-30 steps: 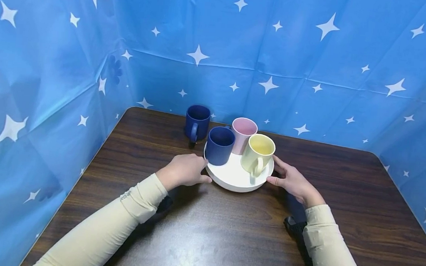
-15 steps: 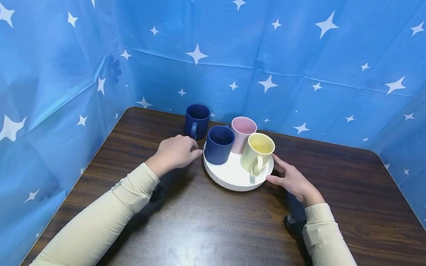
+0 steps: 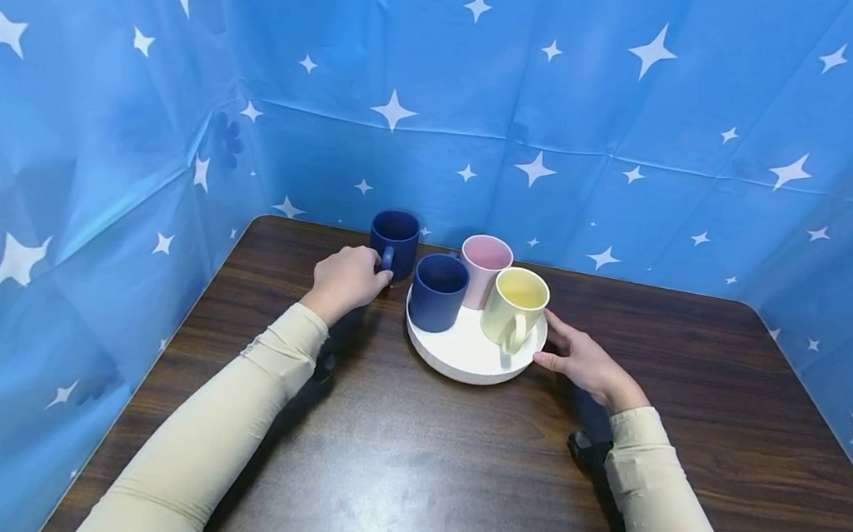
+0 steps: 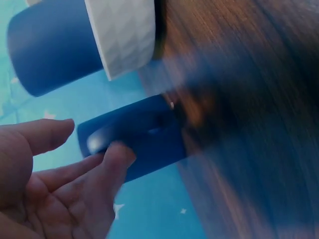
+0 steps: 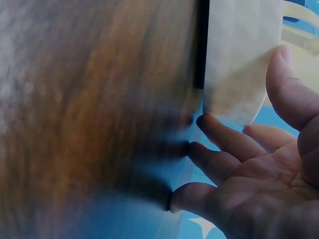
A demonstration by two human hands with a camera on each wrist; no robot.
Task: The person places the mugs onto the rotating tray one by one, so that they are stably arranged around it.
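Observation:
My left hand [image 3: 346, 280] is beside the dark blue mug [image 3: 394, 243] at the back left, close to its handle. In the left wrist view, the thumb and fingers stand apart around the mug's handle [image 4: 99, 139]; whether they touch it is unclear. My right hand [image 3: 587, 364] rests at the right side of the round white tray [image 3: 464, 366], fingers extended at its rim and thumb near the top edge. Upright on the tray stand a second blue mug [image 3: 439, 296], a pink mug [image 3: 485, 266] and a yellow mug [image 3: 516, 308].
The dark wooden table [image 3: 411, 457] stretches in front of the tray and to both sides. A blue curtain with white stars [image 3: 546, 83] hangs behind the table and along its sides.
My left hand has left the tray's left rim and moved back and left to the blue mug at the rear. The right hand stays at the tray.

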